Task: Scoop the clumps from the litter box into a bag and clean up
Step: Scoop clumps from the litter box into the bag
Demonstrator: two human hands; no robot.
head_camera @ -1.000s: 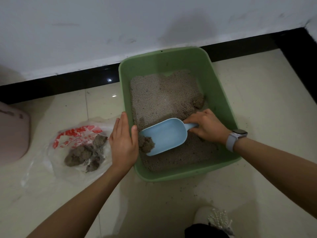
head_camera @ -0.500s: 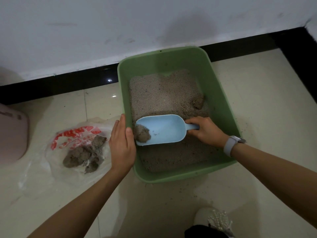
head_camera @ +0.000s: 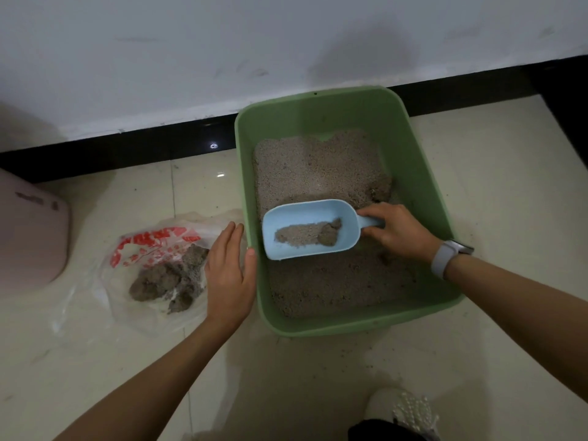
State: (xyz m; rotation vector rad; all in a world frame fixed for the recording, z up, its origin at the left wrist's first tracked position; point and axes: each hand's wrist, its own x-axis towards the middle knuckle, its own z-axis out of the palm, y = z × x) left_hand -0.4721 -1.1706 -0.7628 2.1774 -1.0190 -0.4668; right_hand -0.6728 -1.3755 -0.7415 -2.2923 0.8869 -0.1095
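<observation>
Lifting clear of the litter, the blue scoop (head_camera: 310, 229) now sits level w/ a clump (head_camera: 329, 235) and loose grains slid back toward its handle end; a sec ago the clump sat at the lip. Load looks secure, so carry to the bag (head_camera: 152, 268) at 9 o'clock seems next. Right hand (head_camera: 397, 232) has fingers clamped on the handle. Left hand (head_camera: 230, 272) rests flat, fingers straight and together, on the litter box (head_camera: 423, 198) rim at 9 o'clock, right in the carry path. Open floor at 6 o'clock; wall close at 12.
</observation>
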